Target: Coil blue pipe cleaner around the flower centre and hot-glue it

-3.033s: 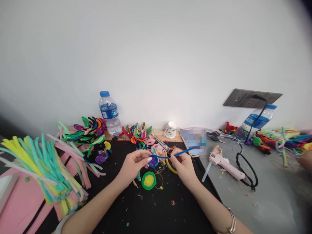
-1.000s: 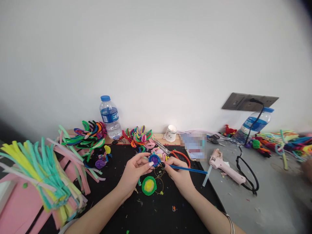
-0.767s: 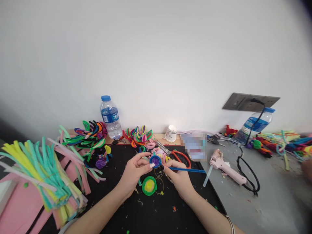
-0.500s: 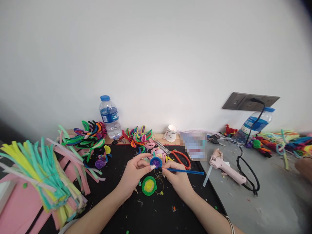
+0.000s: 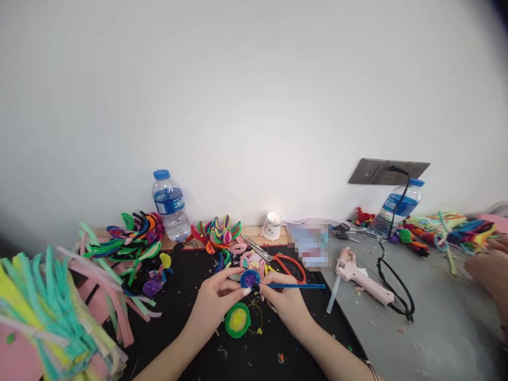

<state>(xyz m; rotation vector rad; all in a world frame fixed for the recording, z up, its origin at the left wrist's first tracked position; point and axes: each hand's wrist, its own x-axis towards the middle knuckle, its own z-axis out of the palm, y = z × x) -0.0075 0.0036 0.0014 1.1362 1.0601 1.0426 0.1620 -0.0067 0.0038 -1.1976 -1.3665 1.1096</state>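
Between my two hands is a small round coil [image 5: 250, 279], purple in the middle with a blue rim. My left hand [image 5: 220, 296] pinches its left side between thumb and fingers. The fingers of my right hand [image 5: 283, 299] close on the blue pipe cleaner [image 5: 305, 286] at the coil's right edge, and its straight free end sticks out to the right. Just below the hands, a green disc with a yellow centre [image 5: 237, 319] lies on the black mat [image 5: 190, 328]. Red-handled scissors [image 5: 291, 266] lie behind my right hand.
Pipe cleaner bundles [image 5: 51, 317] lie at the left, with finished pieces behind. A water bottle [image 5: 170, 206] and paper cup [image 5: 272, 226] stand by the wall. A corded pink glue gun [image 5: 365, 280] lies right; another person's hand [image 5: 486, 264] is at the far right.
The view has shifted slightly, moving the background left and down. Both hands still hold the blue-rimmed coil. More of the other person's hands shows at the far right.
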